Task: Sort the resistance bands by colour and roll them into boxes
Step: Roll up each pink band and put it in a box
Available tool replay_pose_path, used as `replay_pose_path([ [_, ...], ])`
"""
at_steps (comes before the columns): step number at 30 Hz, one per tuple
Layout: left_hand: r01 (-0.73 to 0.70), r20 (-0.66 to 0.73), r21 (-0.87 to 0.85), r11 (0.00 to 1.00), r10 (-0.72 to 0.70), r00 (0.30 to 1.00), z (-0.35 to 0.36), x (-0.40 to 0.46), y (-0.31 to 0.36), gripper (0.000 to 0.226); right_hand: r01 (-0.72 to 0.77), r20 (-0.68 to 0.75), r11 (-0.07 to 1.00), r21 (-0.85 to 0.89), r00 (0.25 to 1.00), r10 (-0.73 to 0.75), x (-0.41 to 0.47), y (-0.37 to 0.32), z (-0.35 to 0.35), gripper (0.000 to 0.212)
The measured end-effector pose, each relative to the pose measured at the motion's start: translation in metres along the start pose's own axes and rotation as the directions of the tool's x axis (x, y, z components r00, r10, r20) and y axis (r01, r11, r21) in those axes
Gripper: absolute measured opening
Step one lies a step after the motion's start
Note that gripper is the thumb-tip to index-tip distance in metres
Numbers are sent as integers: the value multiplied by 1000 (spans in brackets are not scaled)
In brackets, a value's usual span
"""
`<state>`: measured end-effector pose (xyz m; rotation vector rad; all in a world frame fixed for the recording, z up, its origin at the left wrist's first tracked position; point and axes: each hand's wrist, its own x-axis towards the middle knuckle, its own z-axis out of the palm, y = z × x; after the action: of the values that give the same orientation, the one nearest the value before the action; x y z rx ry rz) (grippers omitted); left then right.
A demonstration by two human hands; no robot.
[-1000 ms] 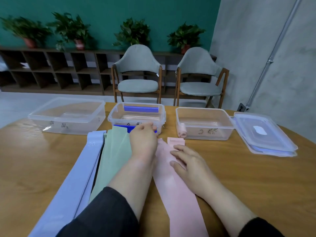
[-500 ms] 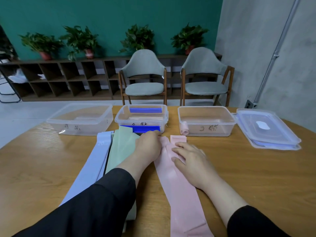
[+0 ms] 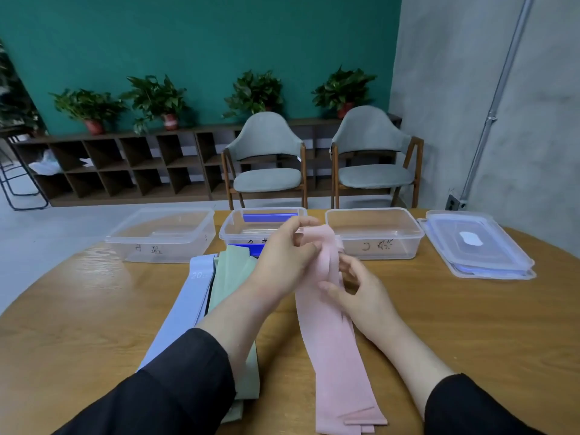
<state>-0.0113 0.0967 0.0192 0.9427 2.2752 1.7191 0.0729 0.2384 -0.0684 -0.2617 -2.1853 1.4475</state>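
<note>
head: both hands lifted pink band

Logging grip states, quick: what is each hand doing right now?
Left hand: pinches the raised end of the long pink elastic resistance band.
Right hand: fingers curled round the same band, lower down.

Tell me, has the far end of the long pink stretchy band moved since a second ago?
Yes. The pink band end has risen off the wooden table, held by both hands before the clear boxes.
</note>
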Motion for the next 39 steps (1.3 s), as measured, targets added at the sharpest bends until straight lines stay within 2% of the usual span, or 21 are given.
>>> replay_pose_path([
  [3,-71,-8,-140,988,70,997,1,-7,27,43,39,-14,981,193,999,-37,-10,-20,-6,26],
  [5,-94,-27,-222,970,90,996,4,-9,46,45,47,-23,962,270,999,-42,-20,-35,-12,17],
  [8,-73,-12,-343,936,74,997,13,-12,73,39,23,-32,956,293,999,-14,-36,-58,-22,28],
  [12,-107,-81,-456,883,79,994,26,-12,102,27,-20,-50,948,317,998,38,-51,-75,-35,37],
  [15,-123,-103,-597,793,75,992,32,-8,119,27,-52,-37,933,355,997,70,-63,-82,-46,28],
  [18,-104,-93,-721,685,53,994,36,-4,132,31,-54,-89,947,316,992,86,-71,-86,-57,14],
  [20,-93,-81,-746,659,49,996,39,0,138,31,-52,-114,948,313,989,91,-75,-89,-66,12],
  [22,-82,-79,-738,670,35,996,42,7,140,30,-35,-88,940,340,994,68,-76,-94,-76,18],
  [24,-54,-72,-688,724,6,997,47,19,136,29,-26,-56,923,385,997,52,-77,-97,-85,22],
  [26,-24,-41,-528,849,3,999,54,33,122,30,-71,-36,940,334,996,88,-75,-90,-92,21],
  [28,4,8,-152,988,-3,1000,60,42,96,39,-172,-9,980,104,985,174,-73,-73,-94,31],
  [29,28,13,48,998,-28,1000,63,40,79,42,-240,-9,968,-78,971,240,-73,-60,-95,45],
  [31,62,30,300,952,-74,997,69,25,43,40,-347,-76,845,-406,935,348,-79,-31,-96,66],
  [32,47,67,365,930,-76,995,73,13,23,37,-357,-98,807,-471,930,354,-83,-18,-96,66],
  [35,-55,196,499,865,-52,979,82,-28,-25,30,-251,-67,790,-559,964,258,-93,9,-93,51],
  [37,-151,258,554,819,4,966,88,-45,-45,24,-182,-48,763,-620,980,195,-95,19,-91,47],
  [39,-208,316,595,776,13,949,97,-51,-52,28,-143,-22,751,-644,986,168,-95,24,-90,46],
])
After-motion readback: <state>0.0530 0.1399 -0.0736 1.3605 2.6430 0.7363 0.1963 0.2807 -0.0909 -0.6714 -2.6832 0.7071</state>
